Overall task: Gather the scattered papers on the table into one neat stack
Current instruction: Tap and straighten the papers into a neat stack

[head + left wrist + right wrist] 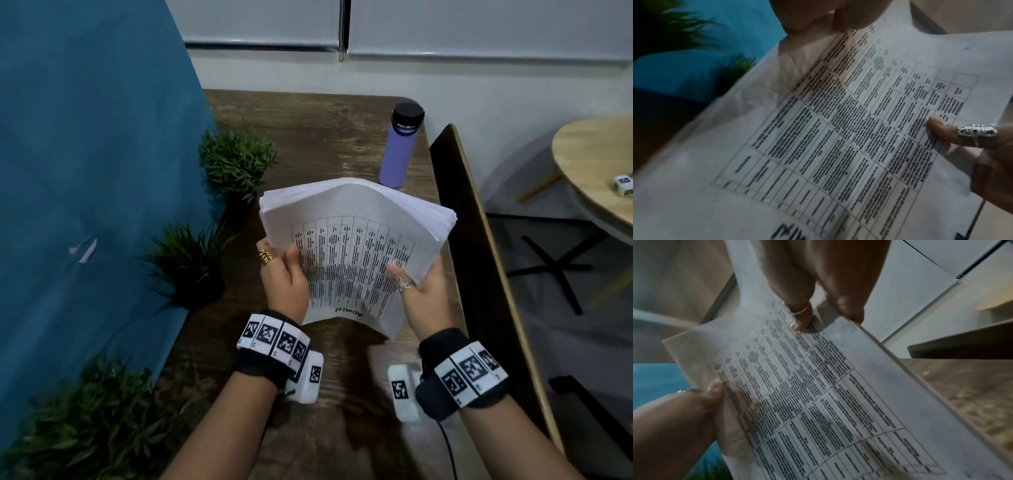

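Left grip: the left hand [286, 277] grasps the left edge of the stack of papers [356, 253], thumb lying over the top sheet and fingers curled behind.
Right grip: the right hand [423, 291] holds the right edge the same way, its ringed thumb [953, 131] pressed flat on the print and fingers out of sight underneath.
Where the stack is: lifted off the table [308, 137], held between both hands in front of the body, tilted with the top sheet facing the head camera.
Handling: probably light for two hands, but floppy; the sheets bow upward in the middle under the sideways squeeze. Loose leaves look likely to slide against each other, so a firm pinch on opposite edges seems the safest hold.
Edges: the far edge is fanned, with sheets stepped rather than flush, so squaring appears not yet finished.
Look: white paper, a fairly thick bundle; the top sheet carries a ruled grid packed with small black text, too blurred to read.
Nearby: a purple bottle [400, 147] stands beyond the stack; green plants [236, 161] line the left side.
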Motion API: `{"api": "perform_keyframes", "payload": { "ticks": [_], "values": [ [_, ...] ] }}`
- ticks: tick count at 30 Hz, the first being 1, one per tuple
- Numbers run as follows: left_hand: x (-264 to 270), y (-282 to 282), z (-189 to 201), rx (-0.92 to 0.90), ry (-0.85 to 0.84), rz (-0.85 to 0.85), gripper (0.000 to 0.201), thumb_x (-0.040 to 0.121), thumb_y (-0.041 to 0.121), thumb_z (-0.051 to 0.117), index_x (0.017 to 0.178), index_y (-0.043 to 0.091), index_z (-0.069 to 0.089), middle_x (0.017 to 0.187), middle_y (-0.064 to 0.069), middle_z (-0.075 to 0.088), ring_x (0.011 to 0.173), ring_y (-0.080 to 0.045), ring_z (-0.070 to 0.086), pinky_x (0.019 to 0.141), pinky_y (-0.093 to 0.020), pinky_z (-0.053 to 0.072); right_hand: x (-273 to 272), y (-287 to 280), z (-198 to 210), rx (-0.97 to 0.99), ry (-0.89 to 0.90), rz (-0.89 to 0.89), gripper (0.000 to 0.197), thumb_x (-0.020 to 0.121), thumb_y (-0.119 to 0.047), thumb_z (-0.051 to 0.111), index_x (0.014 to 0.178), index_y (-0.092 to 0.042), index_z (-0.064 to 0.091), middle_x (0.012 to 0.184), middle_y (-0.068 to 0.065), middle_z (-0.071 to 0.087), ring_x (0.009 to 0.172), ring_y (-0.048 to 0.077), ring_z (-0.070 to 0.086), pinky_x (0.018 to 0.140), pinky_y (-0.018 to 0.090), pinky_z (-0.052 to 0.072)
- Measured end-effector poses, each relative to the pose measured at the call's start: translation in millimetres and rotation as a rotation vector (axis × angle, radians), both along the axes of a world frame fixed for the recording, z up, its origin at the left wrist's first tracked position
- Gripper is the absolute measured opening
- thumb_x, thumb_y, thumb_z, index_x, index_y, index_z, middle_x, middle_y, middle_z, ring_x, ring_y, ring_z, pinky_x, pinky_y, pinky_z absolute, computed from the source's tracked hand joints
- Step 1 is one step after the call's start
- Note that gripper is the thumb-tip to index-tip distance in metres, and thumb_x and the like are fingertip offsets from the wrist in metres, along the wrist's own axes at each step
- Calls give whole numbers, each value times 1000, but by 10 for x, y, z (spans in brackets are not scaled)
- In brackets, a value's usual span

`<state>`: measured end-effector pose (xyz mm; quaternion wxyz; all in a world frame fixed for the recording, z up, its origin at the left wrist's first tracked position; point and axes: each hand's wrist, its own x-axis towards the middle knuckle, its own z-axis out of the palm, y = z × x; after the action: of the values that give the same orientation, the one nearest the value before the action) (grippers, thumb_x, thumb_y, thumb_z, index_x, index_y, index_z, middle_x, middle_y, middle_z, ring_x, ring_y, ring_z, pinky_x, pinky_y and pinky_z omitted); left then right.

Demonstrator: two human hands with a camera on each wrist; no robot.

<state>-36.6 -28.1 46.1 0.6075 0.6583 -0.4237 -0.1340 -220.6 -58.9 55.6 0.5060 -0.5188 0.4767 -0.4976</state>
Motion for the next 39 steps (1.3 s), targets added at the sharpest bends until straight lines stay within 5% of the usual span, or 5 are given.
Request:
{"api": "perform_keyframes", "payload": {
  "ticks": [14, 29, 33, 36, 39],
  "values": [
    [57, -8, -986, 599, 10, -70, 35, 95, 0, 40, 128, -10, 43, 115, -18, 64, 112, -27, 59, 84, -17, 41, -88, -93, -875, 250, 378, 116, 50, 93, -6, 48, 140, -6, 34, 124, 1, 56, 118, 16, 53, 108, 37, 37],
    [572, -589, -789, 852, 88, 4, 38, 92, 0, 43, 129, -6, 40, 130, -24, 53, 120, -36, 52, 99, -41, 43, 530, -385, -923, 365, 623, 82, 29, 94, -1, 43, 121, 2, 36, 124, 20, 56, 113, 27, 57, 76, 25, 41],
    [631, -472, -760, 1243, -694, -277, 45, 98, 20, 34, 141, 6, 32, 147, -11, 38, 136, -29, 36, 110, -46, 31, 736, -399, -1070, 435, 670, 99, 35, 92, 4, 42, 125, 2, 32, 121, 19, 59, 109, 27, 60, 74, 26, 42],
    [801, -560, -979, 1103, -68, -37, 37, 96, 16, 40, 131, 5, 45, 137, -14, 50, 125, -29, 49, 73, -19, 41, 791, -406, -1154, 451, 714, 105, 37, 91, 6, 40, 127, 3, 31, 119, 19, 60, 105, 28, 60, 72, 27, 43],
    [854, -555, -1080, 1161, -160, -80, 36, 94, 11, 43, 126, -3, 45, 129, -18, 55, 118, -32, 55, 63, -21, 27, 812, -415, -1176, 460, 754, 111, 35, 92, 5, 42, 125, 5, 33, 118, 21, 58, 104, 29, 59, 72, 26, 41]
  ]
}}
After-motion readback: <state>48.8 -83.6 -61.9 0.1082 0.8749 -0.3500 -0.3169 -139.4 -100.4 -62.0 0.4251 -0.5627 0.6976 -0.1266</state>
